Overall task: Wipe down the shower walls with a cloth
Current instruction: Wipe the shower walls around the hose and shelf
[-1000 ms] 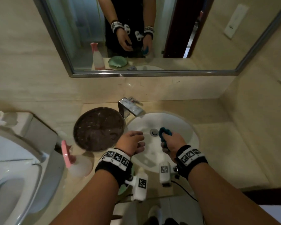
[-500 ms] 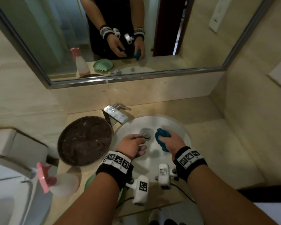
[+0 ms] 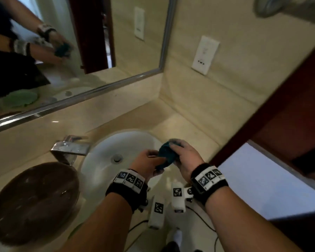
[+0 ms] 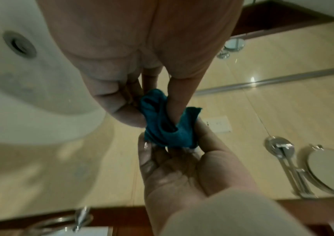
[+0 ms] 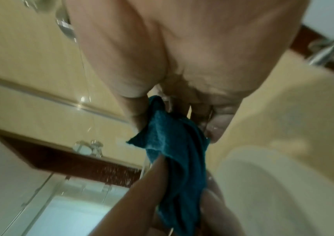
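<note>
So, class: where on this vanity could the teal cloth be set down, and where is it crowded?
Free: the counter between the sink basin and the right wall. Crowded: left of the faucet, where the dark round bowl sits. Over the basin, the left hand and right hand both grip the cloth.

Head looks down; wrists share close cloth (image 4: pixel 166 126).

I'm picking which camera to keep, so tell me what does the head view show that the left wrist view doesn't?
Only the head view shows the faucet, the dark round basin, the wall mirror and both wristbands. Only the left wrist view shows the round swing-arm mirror and the left hand's thumb pinching the cloth. Both show the teal cloth held by the left hand and right hand over the white sink.
</note>
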`<state>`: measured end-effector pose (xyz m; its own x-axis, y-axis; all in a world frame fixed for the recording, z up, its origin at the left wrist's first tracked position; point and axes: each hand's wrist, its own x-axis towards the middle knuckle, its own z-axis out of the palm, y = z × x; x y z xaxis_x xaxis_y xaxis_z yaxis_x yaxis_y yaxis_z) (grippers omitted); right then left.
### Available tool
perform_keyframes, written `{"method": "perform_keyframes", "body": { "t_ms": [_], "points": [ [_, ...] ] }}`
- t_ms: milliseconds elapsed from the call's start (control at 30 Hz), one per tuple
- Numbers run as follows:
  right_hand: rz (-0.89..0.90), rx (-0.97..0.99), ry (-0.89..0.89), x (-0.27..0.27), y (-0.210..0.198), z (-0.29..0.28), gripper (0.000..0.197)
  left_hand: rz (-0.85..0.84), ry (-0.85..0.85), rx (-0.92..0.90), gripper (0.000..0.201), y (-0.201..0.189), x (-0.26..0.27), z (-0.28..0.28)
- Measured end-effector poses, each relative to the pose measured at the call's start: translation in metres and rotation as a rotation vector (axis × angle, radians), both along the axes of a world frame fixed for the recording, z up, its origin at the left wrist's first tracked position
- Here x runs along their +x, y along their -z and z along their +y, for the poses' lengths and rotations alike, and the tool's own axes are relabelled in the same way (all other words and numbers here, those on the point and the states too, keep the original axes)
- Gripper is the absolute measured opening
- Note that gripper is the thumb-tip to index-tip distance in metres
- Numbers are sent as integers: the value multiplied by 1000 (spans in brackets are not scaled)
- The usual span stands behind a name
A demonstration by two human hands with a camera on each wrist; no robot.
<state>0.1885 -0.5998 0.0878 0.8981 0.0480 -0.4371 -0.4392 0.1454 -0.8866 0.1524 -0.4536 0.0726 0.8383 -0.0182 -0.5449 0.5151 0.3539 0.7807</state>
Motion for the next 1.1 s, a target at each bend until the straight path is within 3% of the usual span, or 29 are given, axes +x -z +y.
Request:
{"method": "perform_keyframes", "body": {
  "t_ms": [100,167,300,367,500,633,767,900,967,1000,1033,1067,1100],
  "points": [
    [-22,13,174,-28,-8,-48,17,-33,149,-3,26,-9,-7,-36],
    [-47,12,316,-51,-13,-84,14,-56,254,-8,18,-19,-15,-67],
    [-70,-113,543,-106,-27,-160,18,-111,426,-109,24,-42,-39,-135],
    [-94,-162,638,-138,-34,-197,18,-159,525,-71,21,-52,-54,-170],
    [-144,-60,772,-210,-47,-253,22,-235,681,-13,21,-68,-93,-240],
    [-194,83,780,-289,-55,-297,40,-223,841,-21,24,-73,-148,-308],
    [-192,169,921,-376,-50,-341,53,-279,967,94,21,-73,-217,-373],
    [-137,242,1113,-466,-56,-383,46,-331,1095,107,24,-75,-292,-426],
    [-134,224,1136,-505,-56,-400,29,-346,1120,92,23,-80,-328,-449],
    [-143,198,1154,-523,-54,-408,31,-349,1134,88,21,-81,-343,-461],
    [-132,174,1174,-538,-53,-414,48,-350,1148,88,19,-82,-357,-470],
    [-174,193,1177,-551,-52,-420,26,-346,1155,85,17,-81,-369,-481],
    [-176,212,1193,-563,-52,-426,25,-342,1162,83,15,-80,-380,-490]
  ]
}}
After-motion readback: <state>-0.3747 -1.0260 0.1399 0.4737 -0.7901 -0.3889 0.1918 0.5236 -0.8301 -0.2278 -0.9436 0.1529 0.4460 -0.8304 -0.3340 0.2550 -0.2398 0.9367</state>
